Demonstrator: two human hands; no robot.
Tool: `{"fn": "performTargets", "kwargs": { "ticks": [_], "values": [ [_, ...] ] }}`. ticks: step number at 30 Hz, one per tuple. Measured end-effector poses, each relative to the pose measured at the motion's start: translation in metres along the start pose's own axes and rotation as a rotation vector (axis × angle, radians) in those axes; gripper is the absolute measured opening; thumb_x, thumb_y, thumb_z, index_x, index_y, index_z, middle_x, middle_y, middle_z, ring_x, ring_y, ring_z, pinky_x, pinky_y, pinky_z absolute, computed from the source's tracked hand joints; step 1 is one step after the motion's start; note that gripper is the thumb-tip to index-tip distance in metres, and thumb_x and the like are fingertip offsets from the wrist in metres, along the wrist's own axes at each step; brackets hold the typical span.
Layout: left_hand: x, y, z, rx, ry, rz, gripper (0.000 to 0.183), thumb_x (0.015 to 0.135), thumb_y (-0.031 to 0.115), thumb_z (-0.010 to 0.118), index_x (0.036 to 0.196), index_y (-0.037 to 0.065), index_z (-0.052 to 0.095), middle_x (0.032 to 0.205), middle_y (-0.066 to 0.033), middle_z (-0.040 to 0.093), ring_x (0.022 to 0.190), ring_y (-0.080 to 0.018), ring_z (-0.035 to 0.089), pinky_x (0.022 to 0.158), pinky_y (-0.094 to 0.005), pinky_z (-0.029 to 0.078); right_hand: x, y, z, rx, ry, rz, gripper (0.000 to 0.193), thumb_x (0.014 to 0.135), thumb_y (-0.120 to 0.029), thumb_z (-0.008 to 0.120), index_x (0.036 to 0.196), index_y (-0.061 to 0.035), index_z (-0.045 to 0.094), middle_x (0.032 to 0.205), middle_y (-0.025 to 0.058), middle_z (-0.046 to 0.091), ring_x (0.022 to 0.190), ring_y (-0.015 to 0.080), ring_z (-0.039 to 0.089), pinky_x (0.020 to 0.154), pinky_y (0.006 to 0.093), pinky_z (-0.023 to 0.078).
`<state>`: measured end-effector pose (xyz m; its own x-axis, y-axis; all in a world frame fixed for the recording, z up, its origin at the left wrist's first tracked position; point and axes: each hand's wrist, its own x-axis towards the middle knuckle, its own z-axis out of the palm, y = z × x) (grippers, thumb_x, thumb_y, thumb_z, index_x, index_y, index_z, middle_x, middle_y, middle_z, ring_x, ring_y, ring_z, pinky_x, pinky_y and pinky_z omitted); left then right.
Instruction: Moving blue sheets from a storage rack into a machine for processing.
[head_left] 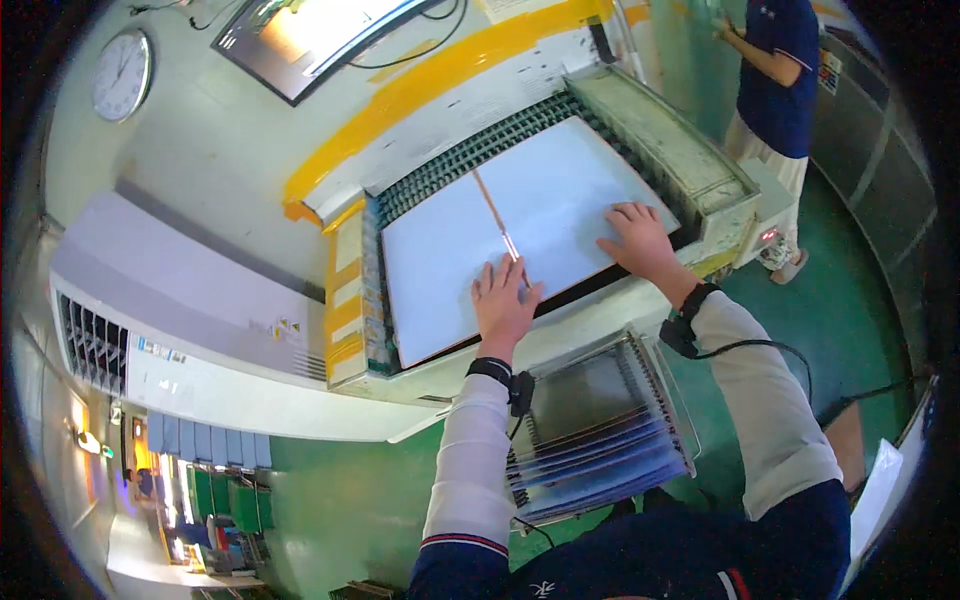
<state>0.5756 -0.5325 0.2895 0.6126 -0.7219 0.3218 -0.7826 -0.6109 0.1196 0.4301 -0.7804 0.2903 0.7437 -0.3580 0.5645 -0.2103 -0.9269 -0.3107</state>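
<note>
A large pale bluish-white flat panel (440,260) with thin copper-coloured edges lies on a bed of dark rollers (480,155). A copper-coloured strip (487,198) runs across its middle; I cannot tell whether this is a stripe on one panel or a gap between two. My left hand (503,308) rests on the near part, fingers spread, beside the strip's near end. Flat on the near right part lies my right hand (642,240), its fingers apart. Neither hand grips anything. Both wrists wear dark bands with small devices.
Below the roller bed stands a rack (600,440) holding several thin panels in slots. A metal side housing (660,130) borders the rollers at right. Another person (775,90) stands at the far right. A white cabinet-like unit (250,370) is at left, above green floor (350,490).
</note>
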Motion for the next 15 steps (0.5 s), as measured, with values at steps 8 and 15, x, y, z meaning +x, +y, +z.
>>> {"fn": "performTargets", "kwargs": {
  "ticks": [8, 15],
  "values": [
    [0.0015, -0.0001, -0.0003, -0.024, 0.002, 0.001, 0.058, 0.087, 0.05, 0.058, 0.136, 0.021, 0.05, 0.148, -0.0022, 0.04, 0.139, -0.0333, 0.03, 0.112, -0.0538, 0.02, 0.0035, -0.001, -0.0028, -0.016, -0.043, 0.023, 0.047, 0.08, -0.038, 0.067, 0.114, -0.0056, 0.06, 0.12, 0.0112, 0.056, 0.116, 0.0301, 0.048, 0.1, 0.0456, 0.035],
    [0.0017, 0.002, -0.0038, -0.031, -0.016, -0.002, 0.059, 0.087, 0.051, 0.058, 0.137, 0.021, 0.049, 0.148, -0.0028, 0.04, 0.139, -0.0326, 0.029, 0.112, -0.0536, 0.02, 0.0019, 0.0011, -0.001, -0.022, -0.03, 0.02, 0.048, 0.08, -0.038, 0.067, 0.115, -0.0062, 0.06, 0.12, 0.0111, 0.056, 0.115, 0.0301, 0.048, 0.098, 0.0451, 0.036]
  ]
}}
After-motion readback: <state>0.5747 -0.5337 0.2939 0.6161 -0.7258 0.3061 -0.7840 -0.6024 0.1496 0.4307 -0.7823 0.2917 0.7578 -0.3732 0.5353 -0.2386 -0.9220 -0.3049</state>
